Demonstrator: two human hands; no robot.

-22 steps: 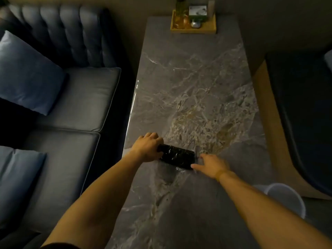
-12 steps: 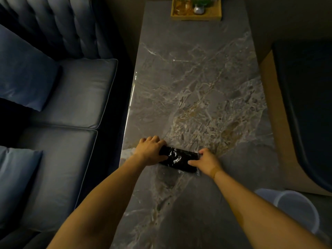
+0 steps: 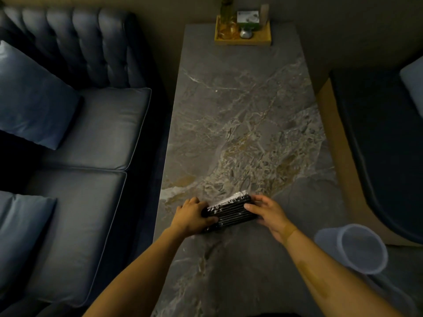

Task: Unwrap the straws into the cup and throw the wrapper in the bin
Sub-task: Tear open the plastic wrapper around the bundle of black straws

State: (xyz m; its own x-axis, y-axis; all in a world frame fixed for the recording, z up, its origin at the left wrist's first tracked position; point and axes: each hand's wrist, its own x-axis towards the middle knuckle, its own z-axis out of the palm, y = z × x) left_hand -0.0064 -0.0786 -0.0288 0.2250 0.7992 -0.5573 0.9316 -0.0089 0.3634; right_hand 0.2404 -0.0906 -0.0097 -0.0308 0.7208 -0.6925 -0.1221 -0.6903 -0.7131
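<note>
Head view: the pack of black straws [image 3: 230, 211] lies on the marble table [image 3: 240, 110] at about 6 o'clock, held at both ends, probably to open the wrapper. The left hand [image 3: 191, 217] grips its left end with curled fingers. The right hand [image 3: 266, 212] pinches the right end, wrist bent inward. The cup [image 3: 357, 248] waits at 4 o'clock.

One straw pack [image 3: 230, 210]; two hands (both gripping); two cushions; one bin [image 3: 357, 248]
</note>
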